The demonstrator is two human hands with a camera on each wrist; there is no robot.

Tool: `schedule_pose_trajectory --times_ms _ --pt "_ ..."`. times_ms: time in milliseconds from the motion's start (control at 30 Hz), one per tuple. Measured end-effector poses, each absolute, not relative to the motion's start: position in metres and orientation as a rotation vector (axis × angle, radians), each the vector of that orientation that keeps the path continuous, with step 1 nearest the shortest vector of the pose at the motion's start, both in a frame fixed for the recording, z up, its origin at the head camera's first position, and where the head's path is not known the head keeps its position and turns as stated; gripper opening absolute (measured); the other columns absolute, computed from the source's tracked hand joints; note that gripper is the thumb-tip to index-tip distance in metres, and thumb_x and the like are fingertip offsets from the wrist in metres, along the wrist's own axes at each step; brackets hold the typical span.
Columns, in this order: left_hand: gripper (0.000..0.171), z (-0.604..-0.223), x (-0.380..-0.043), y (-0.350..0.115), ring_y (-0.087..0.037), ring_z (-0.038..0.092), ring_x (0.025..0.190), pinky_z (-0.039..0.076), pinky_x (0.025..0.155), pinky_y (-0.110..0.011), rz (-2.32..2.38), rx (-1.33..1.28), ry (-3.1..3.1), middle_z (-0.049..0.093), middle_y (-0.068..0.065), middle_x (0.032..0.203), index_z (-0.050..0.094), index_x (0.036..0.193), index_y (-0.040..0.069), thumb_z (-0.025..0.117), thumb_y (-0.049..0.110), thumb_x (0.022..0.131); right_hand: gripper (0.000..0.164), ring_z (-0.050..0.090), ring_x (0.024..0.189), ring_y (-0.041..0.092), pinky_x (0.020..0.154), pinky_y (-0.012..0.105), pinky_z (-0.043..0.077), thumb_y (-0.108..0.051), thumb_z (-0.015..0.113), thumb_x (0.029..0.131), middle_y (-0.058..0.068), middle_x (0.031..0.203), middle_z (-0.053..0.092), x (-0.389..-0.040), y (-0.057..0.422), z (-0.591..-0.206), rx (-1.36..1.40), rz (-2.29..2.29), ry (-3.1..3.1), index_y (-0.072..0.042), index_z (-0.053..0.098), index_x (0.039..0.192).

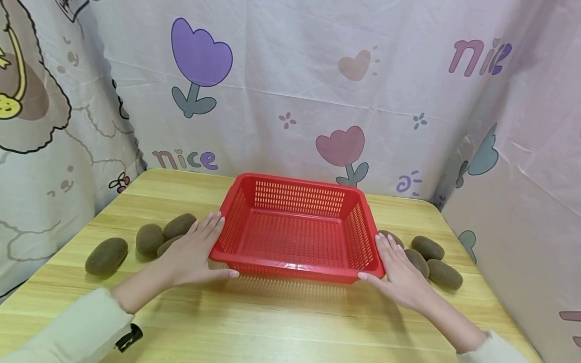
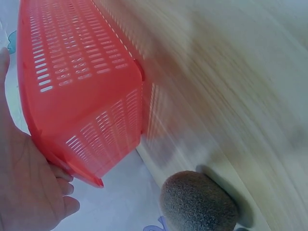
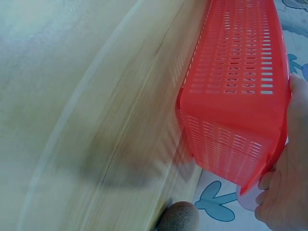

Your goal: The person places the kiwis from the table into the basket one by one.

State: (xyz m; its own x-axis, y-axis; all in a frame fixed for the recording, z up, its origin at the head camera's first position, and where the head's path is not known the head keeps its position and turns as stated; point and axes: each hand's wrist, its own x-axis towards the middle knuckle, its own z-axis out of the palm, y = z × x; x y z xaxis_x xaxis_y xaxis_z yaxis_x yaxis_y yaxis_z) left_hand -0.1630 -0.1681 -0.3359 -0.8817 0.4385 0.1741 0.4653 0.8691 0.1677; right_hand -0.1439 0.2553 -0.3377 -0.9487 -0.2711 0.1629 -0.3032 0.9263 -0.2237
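A red plastic basket with slotted walls stands on the table, nothing inside it. My left hand lies against its left side, fingers straight along the rim and thumb by the near corner. On the opposite side, my right hand touches the rim the same way. Both wrist views show the palms beside the basket's outer wall, the fingers partly behind the rim. Several brown kiwis lie left of the left hand; several more kiwis sit just beyond the right hand, some partly covered by it.
The wooden table reaches back to a printed curtain, which also hangs along both sides. A small black object shows at the left sleeve.
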Motion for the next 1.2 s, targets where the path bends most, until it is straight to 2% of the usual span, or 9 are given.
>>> schedule_pose_trajectory --times_ms 333,533,700,867,1000,1200 --pt "0.113 -0.334 -0.157 -0.167 -0.041 0.019 0.140 0.022 0.111 -0.057 -0.300 -0.694 -2.947 0.019 -0.023 0.152 0.023 0.143 -0.007 0.054 0.075 0.071 0.090 0.020 0.139 0.043 0.110 0.056 0.023 -0.054 0.057 0.085 0.024 0.150 0.024 -0.138 0.257 -0.338 0.470 0.372 -2.949 0.005 0.023 0.144" --pt "0.113 -0.328 -0.161 -0.167 -0.041 0.017 0.141 0.021 0.111 -0.058 -0.314 -0.681 -2.937 0.017 -0.023 0.153 0.020 0.144 -0.007 0.055 0.073 0.072 0.071 0.018 0.139 0.045 0.108 0.061 0.021 -0.038 0.049 0.094 0.025 0.150 0.022 -0.147 0.268 -0.334 0.464 0.616 -2.879 0.004 0.022 0.145" --pt "0.114 -0.324 -0.171 -0.167 -0.042 0.014 0.141 0.022 0.111 -0.059 -0.368 -0.670 -2.924 0.013 -0.024 0.153 0.015 0.145 -0.008 0.056 0.070 0.073 0.058 0.025 0.133 0.050 0.104 0.065 0.023 -0.027 0.044 0.098 0.032 0.145 0.028 -0.168 0.289 -0.340 0.386 0.817 -2.690 0.007 0.028 0.142" --pt "0.118 -0.325 -0.183 -0.165 -0.041 0.011 0.141 0.021 0.111 -0.059 -0.414 -0.666 -2.931 0.009 -0.024 0.154 0.010 0.145 -0.008 0.055 0.072 0.072 0.058 0.034 0.128 0.051 0.102 0.063 0.029 -0.026 0.054 0.094 0.034 0.139 0.036 -0.189 0.303 -0.350 0.318 0.791 -2.630 0.008 0.036 0.137" --pt "0.119 -0.327 -0.191 -0.162 -0.040 0.010 0.142 0.020 0.112 -0.058 -0.450 -0.666 -2.947 0.008 -0.023 0.154 0.009 0.146 -0.007 0.056 0.073 0.071 0.064 0.036 0.126 0.051 0.100 0.064 0.032 -0.023 0.064 0.088 0.034 0.138 0.038 -0.202 0.308 -0.355 0.328 0.768 -2.686 0.011 0.038 0.135" --pt "0.118 -0.330 -0.199 -0.160 -0.040 0.007 0.142 0.018 0.113 -0.056 -0.471 -0.693 -2.981 0.007 -0.023 0.155 0.009 0.146 -0.007 0.056 0.072 0.072 0.065 0.042 0.121 0.051 0.097 0.061 0.038 -0.013 0.069 0.082 0.035 0.133 0.042 -0.218 0.311 -0.363 0.290 0.714 -2.788 0.012 0.039 0.133"
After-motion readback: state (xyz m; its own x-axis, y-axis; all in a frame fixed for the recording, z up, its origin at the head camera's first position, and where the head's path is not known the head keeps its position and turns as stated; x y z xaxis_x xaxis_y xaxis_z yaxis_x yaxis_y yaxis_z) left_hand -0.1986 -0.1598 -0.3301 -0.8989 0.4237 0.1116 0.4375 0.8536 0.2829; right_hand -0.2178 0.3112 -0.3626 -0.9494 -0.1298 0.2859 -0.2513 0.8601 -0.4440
